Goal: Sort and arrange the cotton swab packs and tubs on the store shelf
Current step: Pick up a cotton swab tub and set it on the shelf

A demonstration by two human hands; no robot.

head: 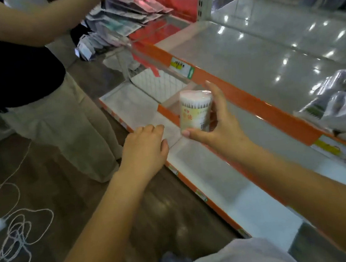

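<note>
A cotton swab tub (195, 110) is gripped upright by the right hand (217, 123) above the lower shelf (216, 169); the left hand (145, 147) is held loosely curled, empty.

A white lower shelf (214, 169) runs from near right to far left, edged in orange with small price tags along its front lip. An orange divider (166, 113) crosses it; beyond this stands a white wire grid panel (157, 84). The glossy top shelf (267, 58), to the right, has an orange front strip bearing a yellow label (178, 65). Clear bagged packs (338, 104) lie on its near right part. On the brown floor (67, 198), left, lies a tangled white cord (17, 235).
</note>
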